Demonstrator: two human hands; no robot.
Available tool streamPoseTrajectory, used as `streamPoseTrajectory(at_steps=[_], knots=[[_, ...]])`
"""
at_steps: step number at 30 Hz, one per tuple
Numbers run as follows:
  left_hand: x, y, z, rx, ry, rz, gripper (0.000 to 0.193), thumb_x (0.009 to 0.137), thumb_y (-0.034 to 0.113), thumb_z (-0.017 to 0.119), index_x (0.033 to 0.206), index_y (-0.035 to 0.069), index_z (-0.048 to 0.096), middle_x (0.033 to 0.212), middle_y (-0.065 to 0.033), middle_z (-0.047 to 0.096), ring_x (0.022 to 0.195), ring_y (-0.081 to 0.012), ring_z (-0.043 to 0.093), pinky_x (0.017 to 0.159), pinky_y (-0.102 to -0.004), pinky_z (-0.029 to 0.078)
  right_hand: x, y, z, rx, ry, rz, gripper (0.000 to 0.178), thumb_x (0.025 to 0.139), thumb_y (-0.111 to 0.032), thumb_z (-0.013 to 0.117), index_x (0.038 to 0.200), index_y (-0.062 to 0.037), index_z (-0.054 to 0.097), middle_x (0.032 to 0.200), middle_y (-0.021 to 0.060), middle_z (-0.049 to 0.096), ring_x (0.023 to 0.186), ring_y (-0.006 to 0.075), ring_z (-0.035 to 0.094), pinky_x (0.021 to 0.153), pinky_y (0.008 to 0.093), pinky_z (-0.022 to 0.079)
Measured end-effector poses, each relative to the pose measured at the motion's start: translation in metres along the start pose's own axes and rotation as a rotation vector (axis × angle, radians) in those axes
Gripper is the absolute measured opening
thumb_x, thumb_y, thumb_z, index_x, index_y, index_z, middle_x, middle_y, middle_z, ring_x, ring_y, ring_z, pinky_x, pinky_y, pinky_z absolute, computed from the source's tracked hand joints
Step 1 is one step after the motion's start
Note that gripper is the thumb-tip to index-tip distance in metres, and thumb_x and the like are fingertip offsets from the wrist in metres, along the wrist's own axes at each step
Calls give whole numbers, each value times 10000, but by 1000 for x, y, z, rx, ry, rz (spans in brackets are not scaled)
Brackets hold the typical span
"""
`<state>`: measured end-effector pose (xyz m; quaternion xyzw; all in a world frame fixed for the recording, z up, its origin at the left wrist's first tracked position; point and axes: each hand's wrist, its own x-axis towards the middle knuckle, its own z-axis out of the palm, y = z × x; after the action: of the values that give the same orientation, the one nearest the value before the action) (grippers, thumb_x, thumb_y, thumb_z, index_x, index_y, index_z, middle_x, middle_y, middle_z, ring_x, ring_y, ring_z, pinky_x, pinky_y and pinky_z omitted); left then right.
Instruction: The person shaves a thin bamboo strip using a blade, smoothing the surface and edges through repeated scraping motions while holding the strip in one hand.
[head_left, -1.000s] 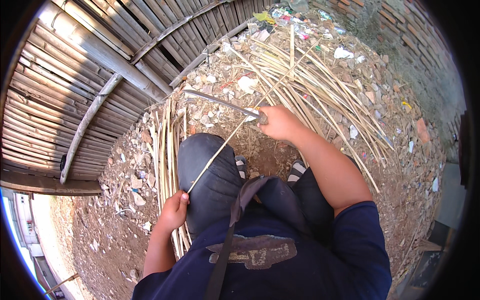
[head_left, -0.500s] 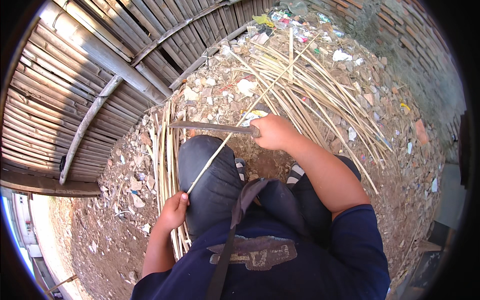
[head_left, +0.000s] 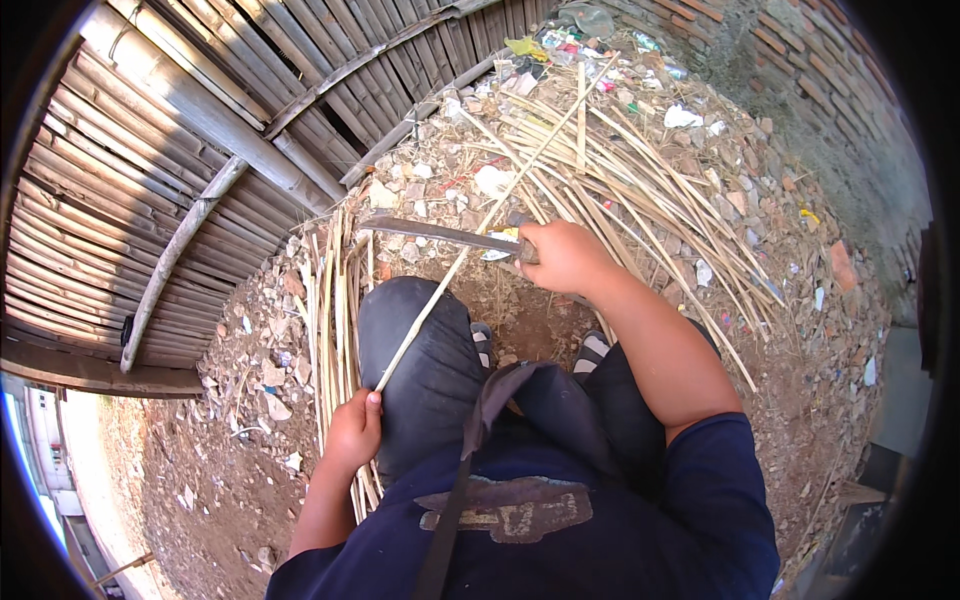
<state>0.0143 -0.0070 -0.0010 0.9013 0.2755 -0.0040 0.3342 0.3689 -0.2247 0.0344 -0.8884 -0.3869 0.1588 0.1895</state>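
Observation:
My left hand [head_left: 355, 432] is closed round the near end of a long, thin bamboo strip [head_left: 417, 325]. From there the strip slants away over my left knee toward the far right. In my right hand [head_left: 565, 257] is the handle of a machete [head_left: 430, 233], gripped in a fist. Its long dark blade points left and lies across the strip, just beyond my knee. Whether the edge cuts into the strip cannot be made out. Several split bamboo strips [head_left: 340, 330] lie along the outside of my left leg.
A larger spread of bamboo strips [head_left: 650, 190] covers the rubble ground ahead and to the right. Scraps of litter [head_left: 600, 60] are heaped at the far end. A bamboo-slat wall [head_left: 130, 230] stands at the left, a brick wall [head_left: 800, 70] at the right.
My right hand has moved the machete a little farther along the strip, away from me, and tilted its tip farther out. My left hand keeps its hold and has barely shifted.

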Motion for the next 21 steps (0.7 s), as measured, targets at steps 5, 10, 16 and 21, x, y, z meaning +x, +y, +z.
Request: streamPoseTrajectory(at_steps=[5, 10, 16, 21], knots=[[-7, 9, 17, 221, 146, 11, 308, 1071, 287, 520, 895, 34, 544, 689, -280, 631, 679, -510, 635, 610, -587, 473, -2, -15, 4, -155, -126, -80, 324, 847, -287, 749, 1127, -129, 714, 948, 165, 739, 929, 367, 719, 809, 491, 568], [2, 2, 0, 83, 49, 49, 366, 1077, 312, 524, 864, 14, 531, 679, -276, 591, 665, -507, 603, 606, -549, 457, 29, 45, 26, 80, -52, 97, 335, 856, -273, 741, 1147, -110, 718, 1003, 177, 741, 961, 373, 712, 836, 481, 562], [6, 5, -15, 18, -88, 23, 410, 1090, 334, 511, 851, 1, 515, 703, -249, 582, 647, -413, 578, 625, -481, 458, 16, 20, 17, -2, -31, 116, 334, 864, -281, 749, 1128, -80, 710, 989, 183, 735, 973, 371, 713, 854, 483, 561], [5, -6, -15, -193, -141, 20, 441, 1104, 375, 497, 869, 7, 561, 693, -117, 567, 646, -231, 525, 648, -402, 467, 0, 0, 9, -76, -51, -106, 354, 858, -380, 774, 1050, -90, 707, 894, 176, 728, 887, 378, 720, 784, 492, 576]])
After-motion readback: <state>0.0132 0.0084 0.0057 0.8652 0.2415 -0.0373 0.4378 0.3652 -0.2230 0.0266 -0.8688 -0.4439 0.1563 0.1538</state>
